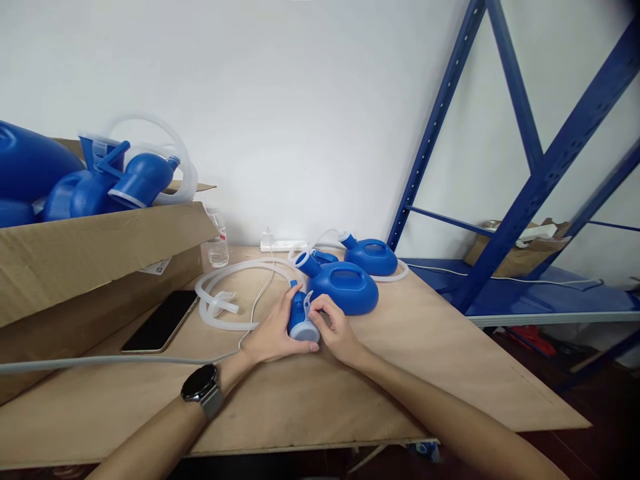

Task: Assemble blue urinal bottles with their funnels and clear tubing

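On the table, my left hand [275,333] is wrapped round a short blue plastic urinal head [297,313], with its wide end facing me. A translucent white cap [305,332] covers that end. My right hand [336,328] pinches the cap's thin pierced strap [307,304], its fingertips closed together. Just behind my hands stands a blue urinal bottle [357,301] with a side handle and an uncapped slanted neck. A second blue urinal bottle [380,257] is farther back. Left of the blue head lies a coiled translucent hose [205,310].
At left, a cardboard box [100,260] holds several blue bottles and hose. Around it are a black phone [163,323] and a clear water bottle [218,243]. A white power strip [283,246] lies by the wall. Blue metal shelving [520,293] stands right.
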Tool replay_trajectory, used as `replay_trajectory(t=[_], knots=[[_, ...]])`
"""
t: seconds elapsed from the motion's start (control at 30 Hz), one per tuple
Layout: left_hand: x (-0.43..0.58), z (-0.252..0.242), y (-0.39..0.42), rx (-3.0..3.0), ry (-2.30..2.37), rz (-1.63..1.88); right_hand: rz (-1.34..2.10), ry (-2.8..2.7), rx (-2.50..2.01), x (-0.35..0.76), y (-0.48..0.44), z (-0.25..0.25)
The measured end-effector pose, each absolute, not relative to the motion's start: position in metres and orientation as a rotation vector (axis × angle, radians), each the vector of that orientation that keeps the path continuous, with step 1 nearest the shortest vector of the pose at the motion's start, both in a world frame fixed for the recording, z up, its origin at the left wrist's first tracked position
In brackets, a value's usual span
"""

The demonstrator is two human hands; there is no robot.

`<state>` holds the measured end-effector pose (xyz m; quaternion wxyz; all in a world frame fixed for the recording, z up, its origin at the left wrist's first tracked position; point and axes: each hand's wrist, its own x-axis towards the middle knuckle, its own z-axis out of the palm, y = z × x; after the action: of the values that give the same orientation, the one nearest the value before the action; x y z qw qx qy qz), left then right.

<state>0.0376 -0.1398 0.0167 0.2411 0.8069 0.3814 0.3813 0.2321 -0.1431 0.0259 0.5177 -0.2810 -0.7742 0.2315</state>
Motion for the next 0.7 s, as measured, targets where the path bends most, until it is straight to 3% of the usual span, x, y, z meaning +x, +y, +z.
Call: replay_trajectory(t=[0.43,0.7], knots=[[0.042,0.024,-0.129,1.708,0.863,1.214,0.925,-1.672,-0.728,0.226,-0.149,0.024],[0.04,0.02,-0.126,1.784,0.838,1.289,0.999,-1.659,-0.679,0.226,-0.15,0.031]])
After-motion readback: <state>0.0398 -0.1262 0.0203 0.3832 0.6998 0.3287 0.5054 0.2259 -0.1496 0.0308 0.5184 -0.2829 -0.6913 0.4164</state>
